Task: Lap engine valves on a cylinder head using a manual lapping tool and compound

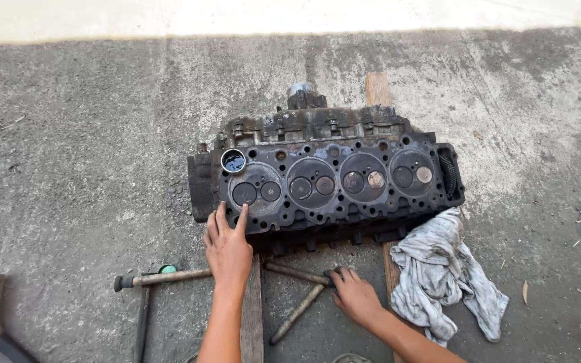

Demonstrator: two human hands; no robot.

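Cylinder head (pixel 324 181), black and dirty, sits on wooden boards (pixel 253 309) on the concrete floor (pixel 68 168), so it stays off the ground. Left hand (pixel 227 250) lies flat on its near edge, fingers apart, maybe to steady it. Right hand (pixel 353 293) has its fingers closed on a rusty metal rod (pixel 298 273). A grey rag (pixel 442 272) lies just beside.

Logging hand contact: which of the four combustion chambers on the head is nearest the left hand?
The leftmost chamber on the cylinder head; the left hand has its fingertips at the edge just below it. The other three sit further right.
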